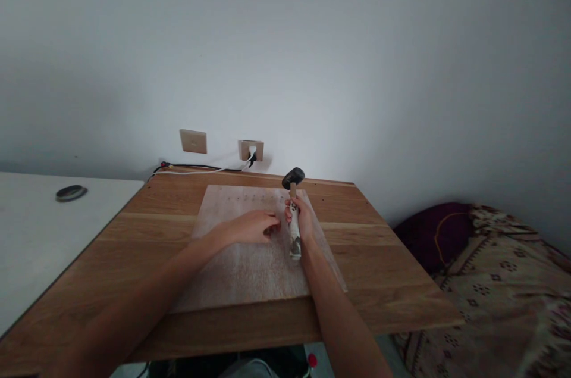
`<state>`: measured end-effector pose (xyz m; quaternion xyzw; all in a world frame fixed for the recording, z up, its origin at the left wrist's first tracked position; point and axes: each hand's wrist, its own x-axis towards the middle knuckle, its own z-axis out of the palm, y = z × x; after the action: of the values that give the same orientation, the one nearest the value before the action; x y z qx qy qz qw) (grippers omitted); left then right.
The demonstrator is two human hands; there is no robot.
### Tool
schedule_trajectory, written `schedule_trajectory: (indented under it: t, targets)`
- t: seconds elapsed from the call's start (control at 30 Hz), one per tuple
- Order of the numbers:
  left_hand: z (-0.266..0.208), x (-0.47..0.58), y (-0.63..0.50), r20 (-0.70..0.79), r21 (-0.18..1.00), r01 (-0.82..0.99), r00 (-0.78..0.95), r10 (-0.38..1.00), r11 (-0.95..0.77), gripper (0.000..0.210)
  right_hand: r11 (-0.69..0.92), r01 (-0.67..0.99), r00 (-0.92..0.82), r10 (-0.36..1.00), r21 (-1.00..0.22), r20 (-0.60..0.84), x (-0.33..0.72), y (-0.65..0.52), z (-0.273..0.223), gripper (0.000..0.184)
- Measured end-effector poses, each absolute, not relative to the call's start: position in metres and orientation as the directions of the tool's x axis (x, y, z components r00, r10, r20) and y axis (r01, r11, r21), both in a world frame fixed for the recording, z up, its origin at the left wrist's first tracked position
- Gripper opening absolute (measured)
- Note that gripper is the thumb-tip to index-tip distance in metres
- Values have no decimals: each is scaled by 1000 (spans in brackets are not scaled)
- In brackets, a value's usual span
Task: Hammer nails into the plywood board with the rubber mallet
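Observation:
My right hand [301, 217] is wrapped round the pale handle of a hammer [295, 229]. The hammer is raised, its dark head pointing away from me toward the wall. Over the middle of a whitish wooden board [236, 283], my left hand [257, 226] has its fingers curled and brought together. Whatever lies between those fingertips is too small or hidden to name. Along the board's far edge runs a row of several small dots, perhaps nail heads [254, 196].
The board lies on a brown wooden table [383, 271]. Cables [200, 171] run along the back edge to a wall socket [246, 150]. A white surface [40, 235] at left holds a dark round object [71, 193]. Patterned fabric [495, 300] is at right.

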<state>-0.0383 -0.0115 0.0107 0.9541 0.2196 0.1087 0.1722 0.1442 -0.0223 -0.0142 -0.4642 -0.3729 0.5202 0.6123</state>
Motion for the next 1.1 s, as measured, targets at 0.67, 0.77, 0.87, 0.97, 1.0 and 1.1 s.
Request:
schedule_trajectory:
  t: [0.67,0.77,0.87,0.97,1.0,1.1]
  targets:
    - [6,-93,50,313,751,408,472,824,-519,18,48,-289,178,984,-956,-5,128,-33,-5,28]
    - [-5,-119,71,328,736,499,327,886,-457,19,28,-270,159,987,-962,-16,126,-33,-5,28]
    - [-17,-127,75,309,723,508,370,876,-469,17,18,-266,150,988,-964,-23,125,-34,-5,27]
    - [-24,-126,71,313,722,489,399,862,-489,14,17,-253,133,991,-967,-17,124,-35,-4,27]
    - [-24,-125,70,322,720,490,391,862,-491,13,17,-249,130,991,-968,-16,123,-35,-4,28]
    - [-24,-125,68,337,710,500,376,863,-495,12,22,-248,133,991,-968,-11,122,-36,-2,29]
